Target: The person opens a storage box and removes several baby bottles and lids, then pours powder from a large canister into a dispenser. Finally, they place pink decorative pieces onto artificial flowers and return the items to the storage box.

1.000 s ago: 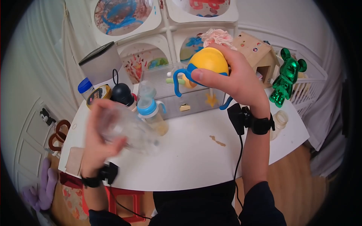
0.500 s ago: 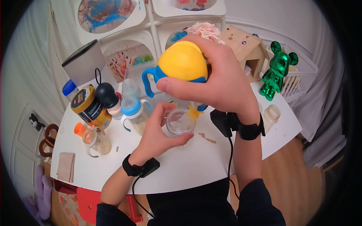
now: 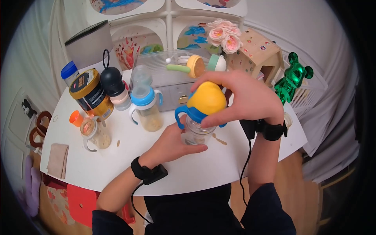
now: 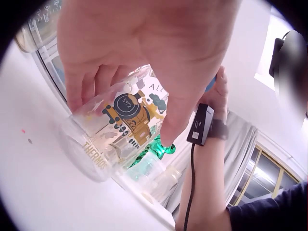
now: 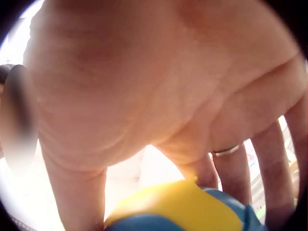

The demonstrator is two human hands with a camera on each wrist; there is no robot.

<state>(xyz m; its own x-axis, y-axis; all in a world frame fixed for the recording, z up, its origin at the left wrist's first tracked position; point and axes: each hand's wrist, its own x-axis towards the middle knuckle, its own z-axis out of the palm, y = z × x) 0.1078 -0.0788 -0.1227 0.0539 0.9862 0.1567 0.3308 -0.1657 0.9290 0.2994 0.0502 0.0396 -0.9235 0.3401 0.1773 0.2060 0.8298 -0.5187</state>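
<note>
In the head view a clear cup (image 3: 196,134) is gripped by the left hand (image 3: 170,145), fingers behind it and thumb in front. Printed on that cup (image 4: 113,130) in the left wrist view are a train and lettering; the left hand (image 4: 144,43) wraps it. The right hand (image 3: 246,96) holds a yellow lid (image 3: 209,98) with a blue handled ring (image 3: 194,114) from above, on or just over the cup's mouth. Whether the lid is seated cannot be told. In the right wrist view the yellow lid (image 5: 173,204) lies between thumb and fingers of the right hand (image 5: 163,86).
Left on the table (image 3: 156,176) stand a blue-collared bottle (image 3: 149,111), a black-topped bottle (image 3: 113,86), a gold-lidded tin (image 3: 91,94), a handled bottle (image 3: 96,133) and a folded cloth (image 3: 58,160). Behind is a clear drawer box (image 3: 168,82); at right, a green bear figure (image 3: 291,80).
The left hand has brought the cup from the left to the middle, under the lid. The right hand has lowered the yellow lid to the cup's mouth.
</note>
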